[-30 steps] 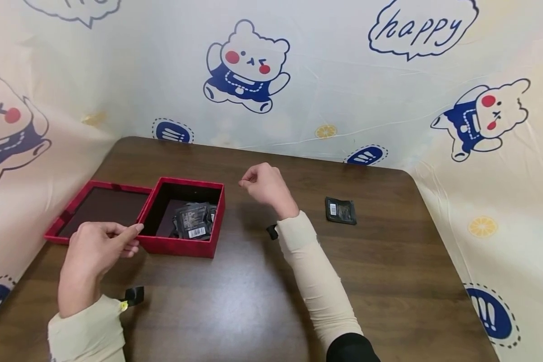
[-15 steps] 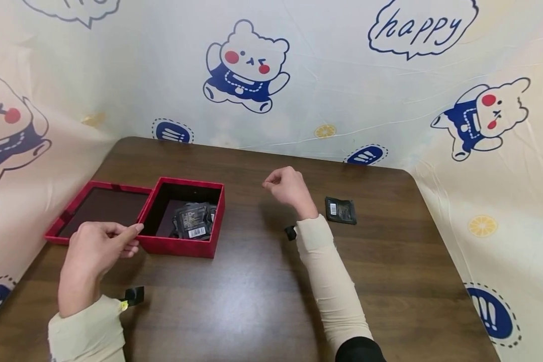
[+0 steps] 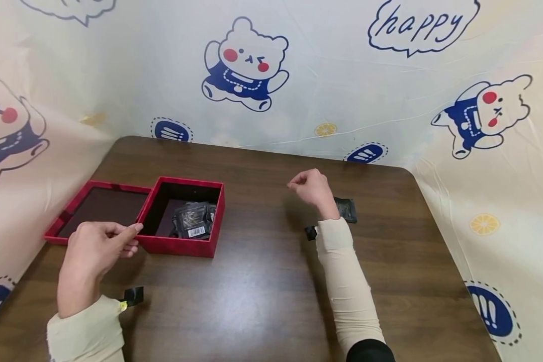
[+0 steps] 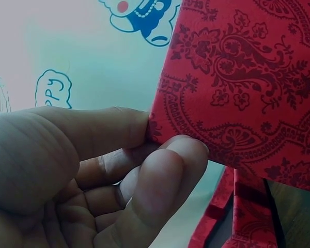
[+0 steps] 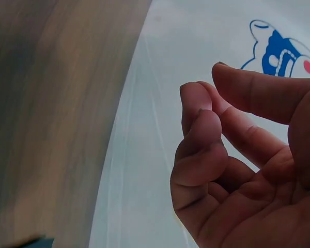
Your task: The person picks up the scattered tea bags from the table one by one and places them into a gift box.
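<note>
On the left of the table stands an uncovered red box (image 3: 178, 246) with a dark lining. Several black sachets (image 3: 193, 221) with white barcode labels lie inside it. My left hand (image 3: 97, 246) pinches the box's near left corner; the left wrist view shows thumb and fingers at the corner of the patterned red wall (image 4: 237, 77). Over the table right of the box, my right hand (image 3: 313, 189) hovers with bent fingers. Its thumb stands apart from the fingertips in the right wrist view, with nothing between them. A single black sachet (image 3: 348, 211) lies beyond that wrist, partly hidden by it.
The red lid (image 3: 106, 205) lies inner side up against the box's left side. A patterned cloth (image 3: 326, 85) hangs behind and on both sides of the brown table (image 3: 244, 301). Small black devices (image 3: 133, 295) are strapped at both wrists.
My right hand has moved steadily right, away from the box, and its wrist now covers part of the single sachet. The left hand, box and lid stay where they were.
</note>
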`<state>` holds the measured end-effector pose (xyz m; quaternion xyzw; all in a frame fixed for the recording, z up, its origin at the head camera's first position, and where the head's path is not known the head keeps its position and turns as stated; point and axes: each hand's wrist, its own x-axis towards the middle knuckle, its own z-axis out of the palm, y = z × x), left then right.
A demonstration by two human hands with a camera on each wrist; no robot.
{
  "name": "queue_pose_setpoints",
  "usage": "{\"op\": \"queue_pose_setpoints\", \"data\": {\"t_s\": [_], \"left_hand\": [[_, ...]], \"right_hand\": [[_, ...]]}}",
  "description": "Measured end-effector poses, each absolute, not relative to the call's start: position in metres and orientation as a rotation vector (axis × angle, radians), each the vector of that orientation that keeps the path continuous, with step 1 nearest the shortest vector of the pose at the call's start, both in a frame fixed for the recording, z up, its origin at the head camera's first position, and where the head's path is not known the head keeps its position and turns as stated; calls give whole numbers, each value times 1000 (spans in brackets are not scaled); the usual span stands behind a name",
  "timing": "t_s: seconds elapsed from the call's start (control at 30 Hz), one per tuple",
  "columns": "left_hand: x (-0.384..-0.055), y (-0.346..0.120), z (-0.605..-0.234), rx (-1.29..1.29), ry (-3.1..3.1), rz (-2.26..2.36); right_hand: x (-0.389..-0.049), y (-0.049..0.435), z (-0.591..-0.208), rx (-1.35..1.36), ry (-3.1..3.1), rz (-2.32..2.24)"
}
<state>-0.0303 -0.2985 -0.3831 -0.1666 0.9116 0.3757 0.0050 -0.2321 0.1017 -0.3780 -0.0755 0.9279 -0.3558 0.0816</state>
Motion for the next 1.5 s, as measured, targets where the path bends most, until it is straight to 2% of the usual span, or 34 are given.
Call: {"op": "queue_pose_setpoints", "data": {"t_s": [1.5], "left_hand": [[-30,-301,-384,-505,2877,1181]], "right_hand": [[-246,220,-411,241,2669,-1194]]}}
